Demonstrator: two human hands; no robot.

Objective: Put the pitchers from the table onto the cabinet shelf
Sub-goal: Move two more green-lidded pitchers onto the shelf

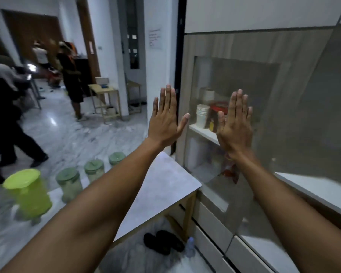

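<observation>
text: none legible | wall notice [155, 38]: handwriting too blurred to read

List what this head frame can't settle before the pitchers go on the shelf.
- Lime pitcher: motion blur hides its handle and contents.
- Three green-lidded pitchers: the left forearm cuts across the table beside them, so more could be hidden.
- Cabinet shelf: the right hand and glare on the glass door hide the free space.
- Left hand: empty, flat; contact with anything unclear.
</observation>
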